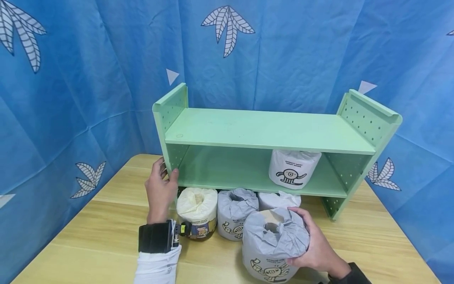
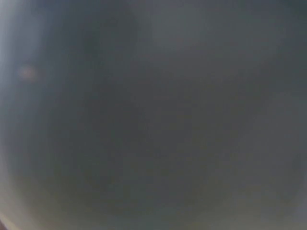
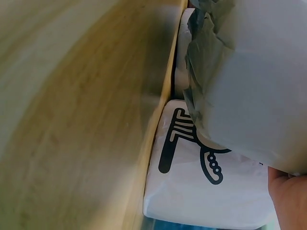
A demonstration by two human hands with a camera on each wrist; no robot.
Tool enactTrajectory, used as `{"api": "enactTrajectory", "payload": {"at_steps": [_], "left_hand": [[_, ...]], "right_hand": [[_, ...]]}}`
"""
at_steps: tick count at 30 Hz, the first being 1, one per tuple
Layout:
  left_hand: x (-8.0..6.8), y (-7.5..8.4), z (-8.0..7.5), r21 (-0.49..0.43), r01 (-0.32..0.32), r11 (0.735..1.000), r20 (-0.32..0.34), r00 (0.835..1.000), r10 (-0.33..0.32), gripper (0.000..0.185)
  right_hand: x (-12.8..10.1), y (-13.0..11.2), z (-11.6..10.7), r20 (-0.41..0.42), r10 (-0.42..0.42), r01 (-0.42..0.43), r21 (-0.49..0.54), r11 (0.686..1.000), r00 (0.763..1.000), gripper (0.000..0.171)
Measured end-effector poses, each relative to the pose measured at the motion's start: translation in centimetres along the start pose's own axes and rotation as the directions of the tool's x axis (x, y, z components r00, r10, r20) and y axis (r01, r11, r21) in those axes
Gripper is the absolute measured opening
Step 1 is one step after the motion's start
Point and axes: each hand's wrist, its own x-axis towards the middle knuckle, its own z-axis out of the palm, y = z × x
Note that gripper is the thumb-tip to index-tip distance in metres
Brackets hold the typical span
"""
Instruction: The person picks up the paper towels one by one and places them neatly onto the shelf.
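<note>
Right hand (image 1: 313, 244) wrapped around a grey-wrapped toilet paper roll (image 1: 274, 244), fingers curled over its right side, thumb low on the wrapper near the printed cartoon figure. Roll held upright at the near edge of the wooden table (image 1: 106, 232), in front of the other rolls; cannot tell whether its base touches the tabletop. In the right wrist view, grey wrapper (image 3: 254, 81) and white printed band seen close against the table's wood grain.

Left hand (image 1: 160, 187) placed against the left side panel of the green metal shelf (image 1: 262, 130), fingers curled round the panel's front edge, steadying grip. Black wrist strap (image 1: 156, 236) and white sleeve (image 1: 157, 268) below it. Left wrist view fully blurred grey; nothing readable there.

Three further rolls on the table under the shelf's lower board: cream-wrapped roll (image 1: 197, 211) just beside the left hand, second grey roll (image 1: 235, 213) touching it, white roll (image 1: 278, 200) behind the held one. One white roll with cartoon print (image 1: 292, 169) upright on the lower shelf, right of centre. Blue leaf-patterned cloth (image 1: 71, 79) behind.
</note>
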Motion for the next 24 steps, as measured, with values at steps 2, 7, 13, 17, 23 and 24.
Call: {"api": "enactTrajectory", "payload": {"at_steps": [2,7,13,17,23,24], "left_hand": [[0.01,-0.01,0.01,0.000,0.000,1.000,-0.002,1.000,0.000,0.048],[-0.01,-0.01,0.00,0.002,-0.008,1.000,-0.007,1.000,0.008,0.047],[-0.06,0.04,-0.01,0.017,-0.001,1.000,-0.005,1.000,0.001,0.048],[-0.02,0.07,0.01,0.013,0.000,1.000,-0.003,1.000,0.000,0.048],[0.04,0.00,0.00,0.012,-0.005,1.000,-0.005,1.000,0.005,0.048],[0.04,0.01,-0.02,0.011,-0.003,1.000,-0.005,1.000,0.003,0.048]], "right_hand": [[0.05,-0.08,0.00,-0.003,-0.005,0.005,0.001,1.000,1.000,0.112],[0.17,-0.33,0.01,-0.013,-0.015,0.015,0.019,1.000,1.000,0.110],[0.30,-0.58,-0.06,-0.024,-0.010,0.010,0.019,1.000,1.000,0.110],[0.43,-0.71,-0.12,-0.027,-0.010,0.010,0.013,1.000,1.000,0.111],[0.71,-0.81,-0.15,-0.038,-0.047,0.048,0.020,0.999,0.998,0.112],[0.74,-0.75,-0.14,-0.043,-0.064,0.065,0.026,0.998,0.997,0.112]]}}
